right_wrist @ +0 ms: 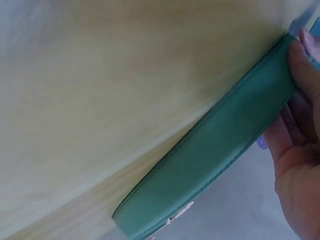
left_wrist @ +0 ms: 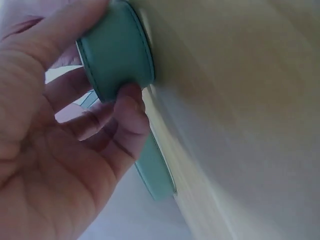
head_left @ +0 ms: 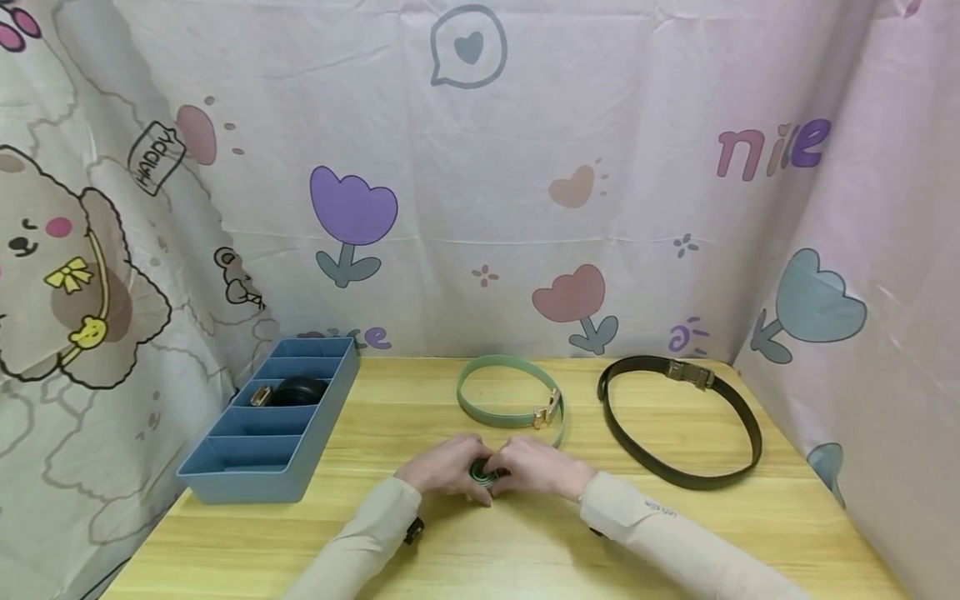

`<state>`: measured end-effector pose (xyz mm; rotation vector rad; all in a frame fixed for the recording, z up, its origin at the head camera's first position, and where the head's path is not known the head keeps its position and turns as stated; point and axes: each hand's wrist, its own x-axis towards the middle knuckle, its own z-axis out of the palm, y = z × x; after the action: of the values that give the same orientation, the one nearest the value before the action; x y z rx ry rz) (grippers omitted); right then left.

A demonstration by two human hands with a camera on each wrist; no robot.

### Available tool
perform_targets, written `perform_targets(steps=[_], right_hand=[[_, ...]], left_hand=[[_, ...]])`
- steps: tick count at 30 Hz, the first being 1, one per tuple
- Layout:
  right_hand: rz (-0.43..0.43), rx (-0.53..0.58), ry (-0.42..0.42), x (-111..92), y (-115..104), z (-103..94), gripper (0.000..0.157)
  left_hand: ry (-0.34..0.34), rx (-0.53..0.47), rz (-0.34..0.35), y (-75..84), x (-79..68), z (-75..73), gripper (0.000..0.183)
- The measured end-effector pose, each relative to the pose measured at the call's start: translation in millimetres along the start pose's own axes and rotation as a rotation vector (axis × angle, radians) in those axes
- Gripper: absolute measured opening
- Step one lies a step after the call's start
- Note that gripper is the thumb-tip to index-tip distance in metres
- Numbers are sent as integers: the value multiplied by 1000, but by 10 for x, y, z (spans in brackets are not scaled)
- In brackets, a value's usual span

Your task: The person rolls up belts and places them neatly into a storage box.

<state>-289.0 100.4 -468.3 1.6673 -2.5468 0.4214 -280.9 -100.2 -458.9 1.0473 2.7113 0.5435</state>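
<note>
A green belt [head_left: 495, 419] stands on its edge in a loop in mid-table, with a gold-coloured buckle [head_left: 546, 411]. One end of it is wound into a small coil [head_left: 483, 473] between the two hands, near the front of the table. My left hand [head_left: 447, 467] grips this coil, its thumb and fingers around the green roll [left_wrist: 117, 55] in the left wrist view. Beside it, my right hand [head_left: 534, 467] pinches the belt where the strap [right_wrist: 210, 145] runs off from the coil. The coil's inner turns are partly hidden by the fingers.
On the left stands a blue divided box [head_left: 315, 442]; a rolled black belt [head_left: 298, 391] lies in one compartment. An uncoiled black belt [head_left: 675, 477] forms a loop on the right. A printed cloth [head_left: 450, 167] hangs behind the wooden table [head_left: 405, 558].
</note>
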Motion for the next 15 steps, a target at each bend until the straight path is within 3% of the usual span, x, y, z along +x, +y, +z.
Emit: perform_targets(steps=[6, 15], right_hand=[[29, 67, -70, -24, 18, -68, 26], [17, 31, -35, 9, -36, -62, 9]], left_hand=[[-20, 20, 29, 1, -3, -35, 35], [10, 44, -16, -17, 37, -1, 36]])
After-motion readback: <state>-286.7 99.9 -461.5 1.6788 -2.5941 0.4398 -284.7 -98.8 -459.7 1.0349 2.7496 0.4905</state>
